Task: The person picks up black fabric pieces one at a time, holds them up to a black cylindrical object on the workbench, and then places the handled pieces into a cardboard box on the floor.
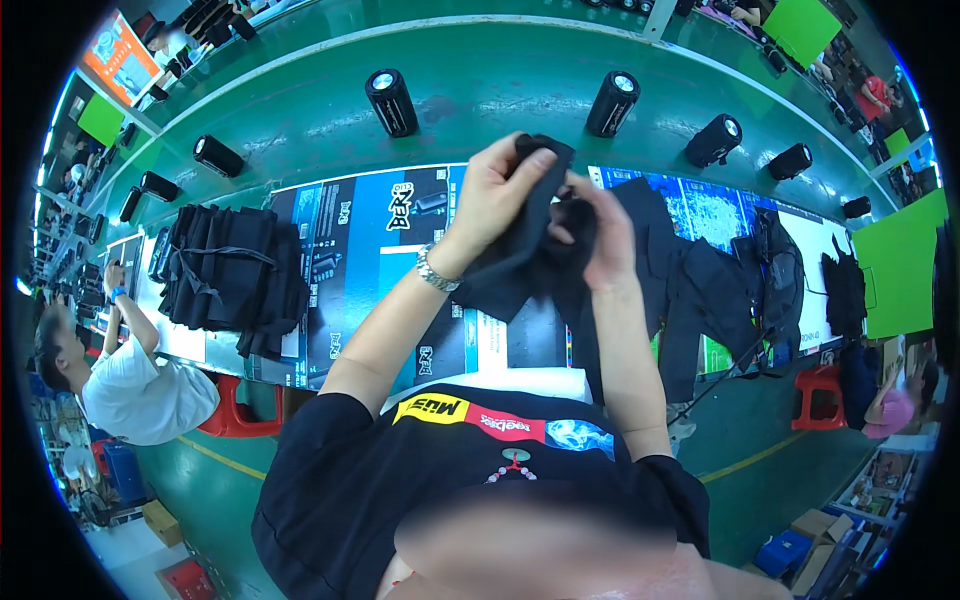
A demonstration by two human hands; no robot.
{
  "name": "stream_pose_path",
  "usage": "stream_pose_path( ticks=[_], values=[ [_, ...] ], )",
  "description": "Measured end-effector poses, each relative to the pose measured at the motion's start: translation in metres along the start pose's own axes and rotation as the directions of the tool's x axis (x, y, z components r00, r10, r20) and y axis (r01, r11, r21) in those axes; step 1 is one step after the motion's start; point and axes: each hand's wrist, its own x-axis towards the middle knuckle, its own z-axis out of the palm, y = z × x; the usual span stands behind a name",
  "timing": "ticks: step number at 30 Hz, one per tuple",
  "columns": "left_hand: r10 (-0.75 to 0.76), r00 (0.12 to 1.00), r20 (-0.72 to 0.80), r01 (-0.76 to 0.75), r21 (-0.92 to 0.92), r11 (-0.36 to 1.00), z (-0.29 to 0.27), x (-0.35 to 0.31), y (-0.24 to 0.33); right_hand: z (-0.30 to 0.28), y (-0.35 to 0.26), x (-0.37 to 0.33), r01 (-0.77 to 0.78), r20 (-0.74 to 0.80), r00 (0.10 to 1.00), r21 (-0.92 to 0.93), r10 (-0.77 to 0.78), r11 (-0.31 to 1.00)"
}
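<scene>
In front of my chest I hold up a piece of folded black cloth (520, 232), which may be a bag or pouch; its exact kind is unclear. My left hand (496, 196) pinches its upper end, thumb on top. At the cloth's right side my right hand (612, 240) has its fingers curled around a bunched part, slightly blurred by motion. Below and to the right, loose black cloth pieces (712, 298) lie spread over the table. A thick stack of black cloth (222, 262), bound with a dark strip, sits to the left.
Beyond the table runs a green conveyor belt (490, 85) carrying several black cylindrical speakers (391, 103). Printed sheets (350, 225) cover the tabletop. A co-worker in a white shirt (145, 395) sits at the left by a red stool (245, 408); another red stool (820, 397) stands right.
</scene>
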Motion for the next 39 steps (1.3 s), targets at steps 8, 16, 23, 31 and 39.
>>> stream_pose_path(
  ticks=[8, 16, 23, 31, 39],
  values=[
    [0.614, 0.787, 0.059, -0.504, 0.635, 0.586, 0.018, 0.015, -0.015, 0.008, 0.024, -0.013, 0.054, -0.104, 0.99, -0.327, -0.093, 0.943],
    [0.393, 0.905, -0.165, -0.238, 0.571, 0.786, 0.02, 0.015, -0.041, 0.019, 0.01, -0.023, 0.163, -0.157, 0.961, -0.338, -0.226, 0.927],
    [-0.293, 0.942, -0.162, 0.267, -0.162, 0.95, 0.03, 0.012, -0.035, 0.007, -0.008, -0.025, 0.25, -0.209, 0.922, -0.325, -0.327, 0.912],
    [-0.545, 0.804, 0.238, 0.582, -0.127, 0.803, 0.029, 0.052, -0.051, -0.044, -0.084, 0.007, 0.145, -0.142, 0.944, -0.635, -0.299, 0.759],
    [-0.294, 0.884, 0.363, 0.309, 0.018, 0.951, 0.068, 0.177, -0.105, -0.12, -0.164, 0.101, 0.144, 0.055, 0.772, -0.986, -0.633, 0.09]
  ],
)
